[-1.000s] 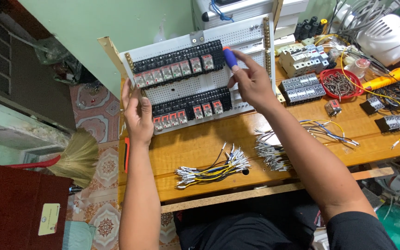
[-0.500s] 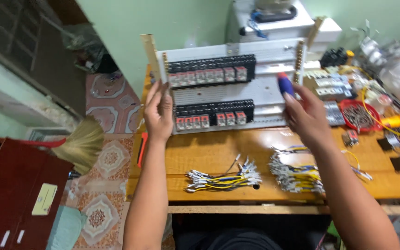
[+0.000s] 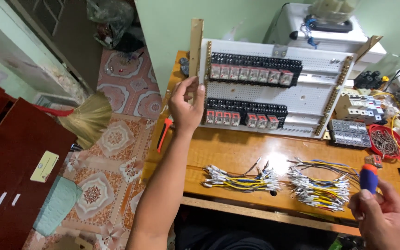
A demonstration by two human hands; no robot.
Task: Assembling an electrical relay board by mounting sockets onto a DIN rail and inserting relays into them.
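A white perforated panel (image 3: 311, 92) with two rows of black relay sockets and brass strips down its sides stands tilted on the wooden table (image 3: 237, 153). My left hand (image 3: 186, 106) grips the panel's left edge. My right hand (image 3: 383, 215) is low at the table's front right, closed around a screwdriver (image 3: 369, 178) with a blue and orange handle that points upward. Two bundles of short wires lie in front of the panel: a yellow and black bundle (image 3: 239, 178) and a white and blue bundle (image 3: 320, 185).
Terminal blocks (image 3: 350, 134) and a red bowl of small metal parts (image 3: 385, 143) sit at the right. A red-handled cutter (image 3: 163, 132) lies near the table's left edge. A broom (image 3: 86, 118) and a dark red cabinet (image 3: 10, 176) stand on the patterned floor at left.
My right hand has drawn back from the panel's right side down to the table's front edge, still holding the screwdriver. My left hand stays on the panel's left edge.
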